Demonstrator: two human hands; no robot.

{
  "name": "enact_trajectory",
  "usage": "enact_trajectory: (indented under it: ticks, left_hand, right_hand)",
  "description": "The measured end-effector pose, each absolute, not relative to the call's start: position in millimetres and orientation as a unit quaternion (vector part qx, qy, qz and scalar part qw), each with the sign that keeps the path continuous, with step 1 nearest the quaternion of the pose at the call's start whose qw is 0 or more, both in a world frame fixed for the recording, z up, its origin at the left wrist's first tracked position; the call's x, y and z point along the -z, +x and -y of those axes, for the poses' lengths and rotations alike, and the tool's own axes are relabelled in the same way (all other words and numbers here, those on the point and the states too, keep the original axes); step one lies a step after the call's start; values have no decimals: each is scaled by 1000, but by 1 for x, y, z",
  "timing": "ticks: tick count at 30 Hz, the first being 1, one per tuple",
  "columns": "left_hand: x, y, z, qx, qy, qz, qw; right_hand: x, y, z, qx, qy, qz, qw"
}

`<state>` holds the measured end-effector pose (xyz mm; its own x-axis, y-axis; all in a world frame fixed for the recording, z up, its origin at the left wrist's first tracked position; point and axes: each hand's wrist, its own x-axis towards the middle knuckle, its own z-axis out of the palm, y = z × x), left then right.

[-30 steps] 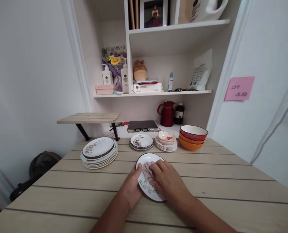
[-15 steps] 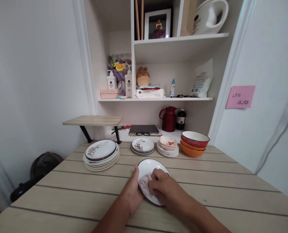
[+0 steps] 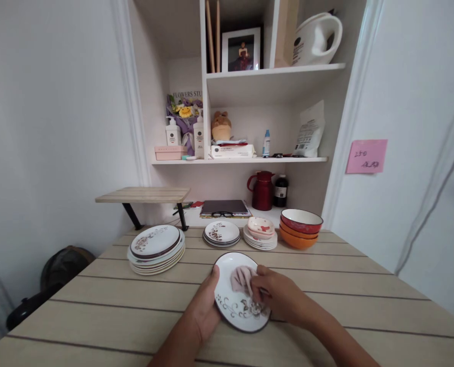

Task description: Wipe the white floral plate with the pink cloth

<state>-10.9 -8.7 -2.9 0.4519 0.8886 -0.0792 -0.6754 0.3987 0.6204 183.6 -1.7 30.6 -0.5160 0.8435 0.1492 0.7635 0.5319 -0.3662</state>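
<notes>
A white plate with a dark rim and a brown flower pattern (image 3: 239,309) lies on the wooden table (image 3: 326,285) in front of me. My left hand (image 3: 206,308) grips its left edge, thumb on the rim. My right hand (image 3: 282,298) pinches a pink cloth (image 3: 242,279) and presses it onto the upper middle of the plate.
Further back stand a stack of large plates (image 3: 156,247), a stack of small plates (image 3: 222,233), small patterned dishes (image 3: 261,233) and red and orange bowls (image 3: 300,227). Behind are a red jug (image 3: 263,190), a tablet with glasses (image 3: 224,207) and white shelves (image 3: 242,159).
My right hand has slid the cloth from the plate's lower left up to its upper middle, uncovering the flower pattern. The left hand keeps its hold on the rim.
</notes>
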Motion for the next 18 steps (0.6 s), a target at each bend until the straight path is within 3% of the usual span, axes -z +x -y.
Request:
enact_trajectory:
  ticks: [8,14,18]
  left_hand:
    - [-2,-11,11,-480,250,-218,812]
    - [-6,-11,13,-459,250,-213,826]
    - [-4,-10,10,-465,250,-224,819]
  right_hand:
    - [-44,192,12,-196,-443,853,193]
    - [-54,192,17,-257,-462,793,301]
    - [-46,180,16,-250,-463,812,253]
